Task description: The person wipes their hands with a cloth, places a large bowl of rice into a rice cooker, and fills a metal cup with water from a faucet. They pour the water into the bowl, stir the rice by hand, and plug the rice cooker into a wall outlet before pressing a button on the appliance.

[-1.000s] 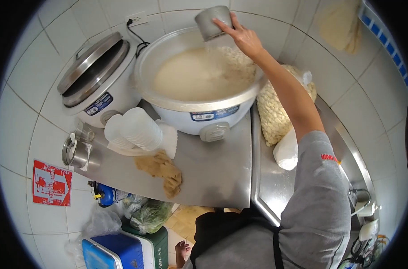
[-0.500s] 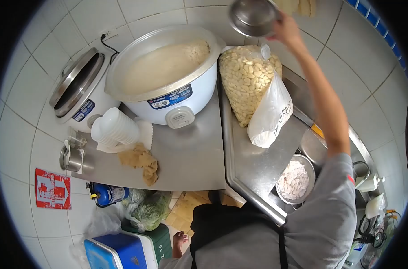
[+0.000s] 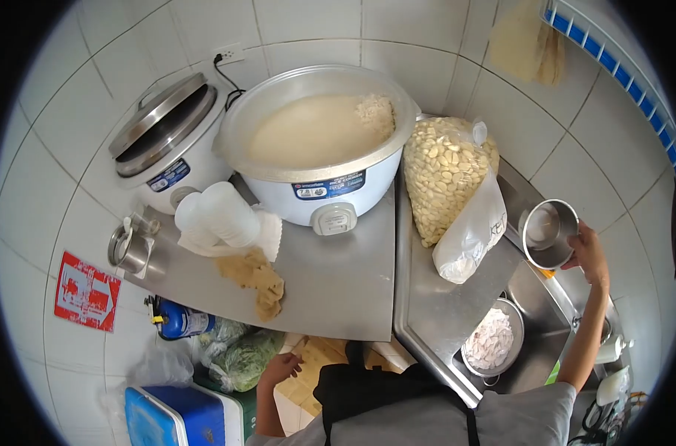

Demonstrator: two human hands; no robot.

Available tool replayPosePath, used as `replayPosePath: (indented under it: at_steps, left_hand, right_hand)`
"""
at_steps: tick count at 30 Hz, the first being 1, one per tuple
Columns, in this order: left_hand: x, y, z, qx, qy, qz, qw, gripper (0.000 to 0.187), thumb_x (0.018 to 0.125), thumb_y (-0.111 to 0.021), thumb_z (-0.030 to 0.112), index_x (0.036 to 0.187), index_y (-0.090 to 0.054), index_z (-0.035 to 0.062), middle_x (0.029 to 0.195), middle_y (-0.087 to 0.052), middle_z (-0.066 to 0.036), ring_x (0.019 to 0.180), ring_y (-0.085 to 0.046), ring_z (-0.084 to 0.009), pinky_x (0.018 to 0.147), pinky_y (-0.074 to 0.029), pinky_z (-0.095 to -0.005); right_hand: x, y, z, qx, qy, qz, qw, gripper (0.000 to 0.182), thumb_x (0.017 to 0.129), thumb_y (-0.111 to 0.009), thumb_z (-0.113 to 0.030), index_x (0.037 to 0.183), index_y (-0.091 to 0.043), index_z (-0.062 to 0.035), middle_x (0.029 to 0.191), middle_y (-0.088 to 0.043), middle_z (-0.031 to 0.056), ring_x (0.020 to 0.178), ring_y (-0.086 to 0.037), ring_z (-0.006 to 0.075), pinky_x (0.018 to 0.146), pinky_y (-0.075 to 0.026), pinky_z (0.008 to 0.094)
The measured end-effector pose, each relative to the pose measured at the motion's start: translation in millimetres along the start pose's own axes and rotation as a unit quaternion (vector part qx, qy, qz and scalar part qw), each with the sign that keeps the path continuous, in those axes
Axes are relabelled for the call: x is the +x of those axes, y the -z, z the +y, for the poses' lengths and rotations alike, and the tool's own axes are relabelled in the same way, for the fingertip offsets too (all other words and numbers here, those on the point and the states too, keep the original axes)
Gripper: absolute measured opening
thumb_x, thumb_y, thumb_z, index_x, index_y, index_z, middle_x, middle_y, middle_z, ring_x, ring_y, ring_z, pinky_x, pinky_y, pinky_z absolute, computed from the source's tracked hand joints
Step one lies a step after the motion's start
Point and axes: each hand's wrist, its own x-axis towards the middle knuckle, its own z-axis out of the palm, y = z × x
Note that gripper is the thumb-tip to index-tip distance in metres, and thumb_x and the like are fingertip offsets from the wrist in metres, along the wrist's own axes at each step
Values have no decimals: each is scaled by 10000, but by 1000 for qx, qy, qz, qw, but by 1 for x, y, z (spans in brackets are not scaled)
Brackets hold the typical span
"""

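**One emptied cup, carried over the sink**

One hand works: the right hand [image 3: 591, 256] has its fingers curled round the rim of a small metal cup [image 3: 550, 234], mouth toward the camera, seemingly empty, held above the sink [image 3: 535, 297]. The left hand [image 3: 278, 368] hangs low and loosely open, holding nothing. The step looks like going for a refill; the next move likely calls for dipping the cup. The bowl of white pieces [image 3: 490, 340] sits below, the bagged beans [image 3: 446, 178] crowd the counter edge, the rice cooker [image 3: 323, 145] stands well apart.
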Motion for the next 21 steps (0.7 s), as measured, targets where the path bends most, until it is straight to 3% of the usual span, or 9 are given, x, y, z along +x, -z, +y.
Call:
replayPosePath:
  at_steps: [2, 8, 13, 18, 21]
  left_hand:
    - [3, 15, 33, 7, -51, 0, 999, 297, 875, -474, 251, 889, -608, -13, 668, -605, -76, 552, -562, -127, 523, -435, -236]
    - [6, 50, 107, -98, -151, -39, 983, 260, 872, -516, 239, 945, -591, 2, 676, -571, -24, 555, -505, -75, 505, -411, -208]
    - [29, 63, 132, -91, -145, -56, 984, 229, 873, -524, 224, 947, -590, 18, 676, -566, -10, 559, -494, -64, 514, -405, -201]
    - [31, 95, 183, -77, -144, -74, 984, 195, 866, -538, 183, 937, -590, 8, 667, -567, -13, 561, -498, -67, 525, -414, -206]
    - [32, 116, 201, -99, -169, -66, 979, 218, 857, -557, 227, 964, -604, 43, 699, -573, -6, 595, -504, -59, 523, -413, -194]
  right_hand:
    - [-1, -17, 7, 24, 23, 31, 999, 397, 793, -393, 15, 1187, -435, -3, 882, -569, 99, 642, -604, 183, 479, -548, 274]
    - [-6, -38, 16, -45, 11, -9, 999, 452, 790, -406, 47, 1235, -409, -29, 889, -568, 115, 611, -597, 172, 463, -532, 274]
    - [-10, -54, 5, -68, -56, -57, 994, 523, 753, -419, 77, 1258, -403, -59, 926, -578, 163, 541, -619, 231, 453, -525, 286]
    - [-1, -60, -6, -103, -106, -99, 984, 532, 753, -416, 84, 1264, -398, -62, 915, -579, 166, 545, -617, 232, 448, -531, 291]
    - [6, -68, -12, -77, -118, -88, 986, 537, 754, -412, 88, 1267, -399, -69, 919, -576, 153, 573, -616, 221, 452, -539, 289]
